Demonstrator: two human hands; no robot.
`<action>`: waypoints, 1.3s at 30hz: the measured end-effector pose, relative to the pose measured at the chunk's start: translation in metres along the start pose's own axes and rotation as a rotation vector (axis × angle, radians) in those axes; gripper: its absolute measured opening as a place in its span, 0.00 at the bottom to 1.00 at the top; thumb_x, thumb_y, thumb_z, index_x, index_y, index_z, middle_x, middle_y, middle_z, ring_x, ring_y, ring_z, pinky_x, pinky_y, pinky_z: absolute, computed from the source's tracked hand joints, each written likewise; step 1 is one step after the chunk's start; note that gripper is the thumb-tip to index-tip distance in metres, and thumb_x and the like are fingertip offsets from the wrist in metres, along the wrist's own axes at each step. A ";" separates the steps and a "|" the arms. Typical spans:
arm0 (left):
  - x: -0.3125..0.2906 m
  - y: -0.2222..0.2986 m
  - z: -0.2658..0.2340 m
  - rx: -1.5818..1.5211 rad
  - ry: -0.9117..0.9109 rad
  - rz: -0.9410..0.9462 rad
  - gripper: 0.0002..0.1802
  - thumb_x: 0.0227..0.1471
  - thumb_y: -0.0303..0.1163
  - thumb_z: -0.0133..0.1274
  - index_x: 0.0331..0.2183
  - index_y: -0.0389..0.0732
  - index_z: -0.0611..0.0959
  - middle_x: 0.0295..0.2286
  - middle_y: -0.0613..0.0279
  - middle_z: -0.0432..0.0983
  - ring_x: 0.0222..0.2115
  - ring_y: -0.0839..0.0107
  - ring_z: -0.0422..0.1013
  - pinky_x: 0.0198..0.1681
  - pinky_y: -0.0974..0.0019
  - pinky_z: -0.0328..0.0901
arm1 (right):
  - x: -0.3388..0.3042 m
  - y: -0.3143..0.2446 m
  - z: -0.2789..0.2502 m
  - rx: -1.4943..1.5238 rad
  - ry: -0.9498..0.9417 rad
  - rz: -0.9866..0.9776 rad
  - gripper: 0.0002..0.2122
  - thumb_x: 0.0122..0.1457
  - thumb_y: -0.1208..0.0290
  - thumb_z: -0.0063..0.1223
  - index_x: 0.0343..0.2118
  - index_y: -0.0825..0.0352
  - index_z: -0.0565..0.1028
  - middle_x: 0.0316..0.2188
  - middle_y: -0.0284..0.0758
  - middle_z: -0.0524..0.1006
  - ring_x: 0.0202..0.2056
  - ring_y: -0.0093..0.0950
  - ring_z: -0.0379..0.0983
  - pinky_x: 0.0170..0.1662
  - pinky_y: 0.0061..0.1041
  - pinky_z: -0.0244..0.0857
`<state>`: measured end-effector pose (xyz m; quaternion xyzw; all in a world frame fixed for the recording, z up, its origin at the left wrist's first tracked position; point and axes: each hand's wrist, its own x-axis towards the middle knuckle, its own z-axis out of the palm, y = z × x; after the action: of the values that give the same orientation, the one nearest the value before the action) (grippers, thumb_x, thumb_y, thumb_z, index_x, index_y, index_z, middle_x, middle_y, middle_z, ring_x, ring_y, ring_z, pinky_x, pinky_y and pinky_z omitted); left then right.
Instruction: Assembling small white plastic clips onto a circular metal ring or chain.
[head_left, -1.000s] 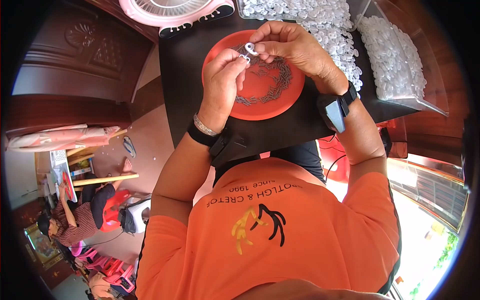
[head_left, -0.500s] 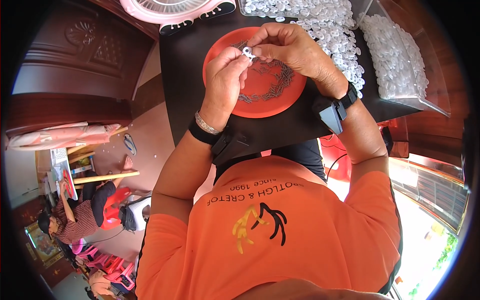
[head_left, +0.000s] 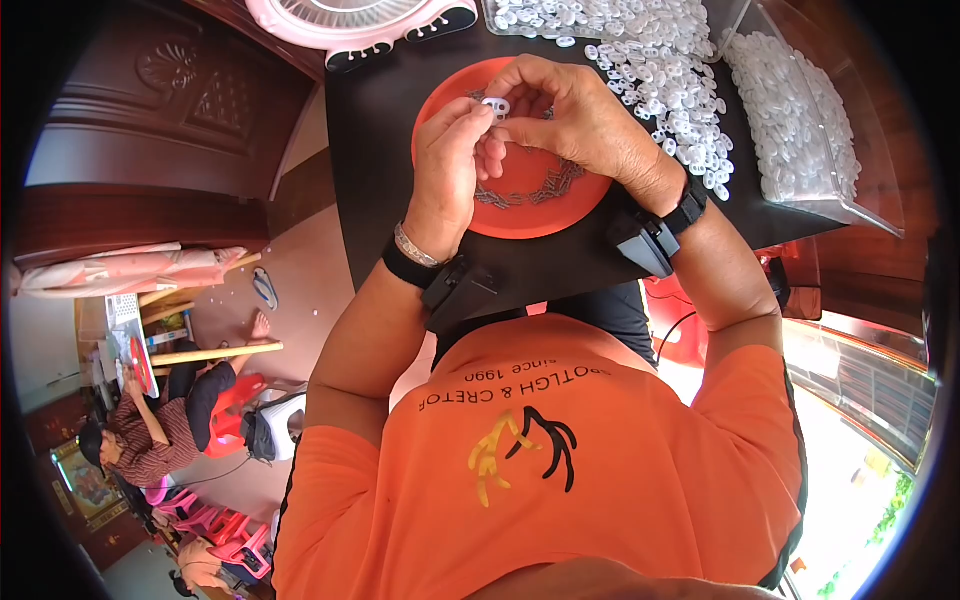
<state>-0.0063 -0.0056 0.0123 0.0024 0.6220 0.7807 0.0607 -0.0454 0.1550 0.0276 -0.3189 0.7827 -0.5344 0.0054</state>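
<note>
Over an orange-red round plate (head_left: 530, 222), my left hand (head_left: 450, 165) is closed in a pinch on a small white oval piece with two holes (head_left: 496, 105). My right hand (head_left: 575, 115) has its curled index finger and thumb around the same piece from the other side; some of its fingers are hidden. Many small grey metal pins or screws (head_left: 545, 190) lie in the plate below both hands, partly covered by them.
The plate stands on a dark table (head_left: 365, 160). Loose white oval pieces (head_left: 690, 120) are heaped to the right, beside a clear bin (head_left: 800, 120) full of them. A pink fan (head_left: 345, 20) stands at the far left. Another person (head_left: 150, 430) sits at the left.
The white oval piece has turned, so its two holes now show. My right thumb has moved down from it, and the right hand's fingers have shifted around the piece.
</note>
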 end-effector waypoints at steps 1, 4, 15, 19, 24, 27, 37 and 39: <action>0.000 0.000 -0.001 -0.020 -0.017 -0.008 0.10 0.52 0.33 0.43 0.26 0.38 0.74 0.17 0.68 0.68 0.15 0.80 0.63 0.19 0.79 0.53 | 0.000 -0.001 0.000 -0.039 -0.010 -0.017 0.12 0.44 0.75 0.60 0.33 0.69 0.72 0.24 0.34 0.76 0.29 0.24 0.74 0.35 0.21 0.68; 0.001 -0.003 -0.002 0.017 -0.024 0.011 0.11 0.52 0.35 0.43 0.27 0.38 0.75 0.16 0.68 0.68 0.15 0.80 0.62 0.19 0.78 0.53 | -0.001 -0.001 0.002 -0.088 0.002 -0.076 0.12 0.43 0.75 0.60 0.33 0.68 0.73 0.24 0.34 0.76 0.28 0.25 0.74 0.34 0.22 0.68; 0.002 -0.004 -0.003 0.022 0.016 0.030 0.13 0.52 0.35 0.41 0.27 0.36 0.75 0.19 0.62 0.74 0.16 0.78 0.65 0.20 0.77 0.57 | -0.004 -0.001 0.016 -0.421 0.133 -0.289 0.10 0.47 0.70 0.56 0.31 0.67 0.73 0.23 0.39 0.75 0.27 0.38 0.73 0.29 0.31 0.67; 0.002 -0.004 -0.003 0.019 -0.019 0.018 0.13 0.52 0.35 0.41 0.27 0.35 0.76 0.19 0.62 0.74 0.16 0.76 0.66 0.20 0.77 0.57 | -0.004 0.000 0.016 -0.450 0.151 -0.302 0.07 0.47 0.71 0.55 0.28 0.67 0.73 0.19 0.38 0.75 0.24 0.38 0.73 0.26 0.31 0.67; -0.002 -0.005 -0.004 -0.008 -0.023 0.081 0.13 0.52 0.35 0.43 0.27 0.35 0.76 0.19 0.63 0.73 0.15 0.75 0.66 0.19 0.76 0.57 | -0.004 -0.005 0.018 -0.442 0.222 -0.382 0.05 0.46 0.72 0.54 0.23 0.66 0.72 0.16 0.38 0.73 0.20 0.39 0.72 0.23 0.33 0.65; -0.004 -0.005 -0.002 -0.012 -0.016 0.106 0.13 0.53 0.35 0.43 0.27 0.36 0.76 0.18 0.63 0.72 0.15 0.76 0.65 0.18 0.75 0.57 | -0.006 -0.004 0.018 -0.444 0.202 -0.384 0.05 0.46 0.71 0.52 0.21 0.66 0.71 0.17 0.38 0.72 0.20 0.39 0.71 0.23 0.34 0.65; -0.004 0.000 0.000 0.040 0.029 0.195 0.13 0.53 0.34 0.43 0.26 0.36 0.77 0.16 0.68 0.68 0.15 0.81 0.62 0.18 0.79 0.53 | -0.002 -0.018 -0.058 -0.807 0.613 -0.314 0.09 0.47 0.71 0.58 0.34 0.62 0.77 0.26 0.37 0.77 0.26 0.35 0.74 0.29 0.27 0.68; -0.002 0.000 -0.001 0.052 0.013 0.206 0.12 0.53 0.33 0.43 0.26 0.36 0.77 0.16 0.68 0.68 0.15 0.82 0.62 0.18 0.79 0.53 | -0.011 -0.030 -0.095 -0.824 0.928 -0.060 0.08 0.48 0.69 0.57 0.32 0.64 0.77 0.26 0.36 0.78 0.28 0.33 0.75 0.30 0.25 0.67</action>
<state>-0.0042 -0.0071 0.0118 0.0629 0.6389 0.7663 -0.0239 -0.0552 0.2327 0.0900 -0.0509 0.8362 -0.2711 -0.4740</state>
